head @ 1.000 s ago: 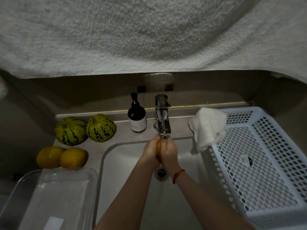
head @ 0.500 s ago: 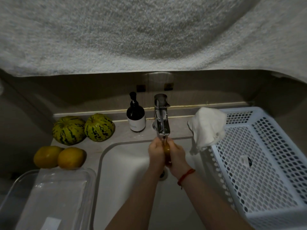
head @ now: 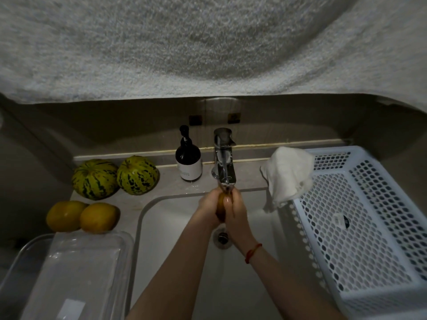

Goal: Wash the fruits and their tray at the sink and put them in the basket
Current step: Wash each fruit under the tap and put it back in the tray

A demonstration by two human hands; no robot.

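While water seems to run from the tap, most of the job looks undone. Far left of the person's fingers, the clear tray sits on the counter, not yet rinsed as far as I can judge. Beyond it, well left of the fingers, two yellow fruits lie touching each other, and behind them two striped green melons wait side by side. A dark soap bottle stands just left of the faucet.

Under the spout, over the sink, the left hand and right hand press together around one small brownish fruit, fingers wrapped close about it, only a sliver showing between the palms. A red string circles the right wrist.

Right of the fingers, a white cloth droops over the corner of the white basket, which holds no fruit that I can see. So one fruit is being washed; four more and the tray remain, then everything goes into the basket.
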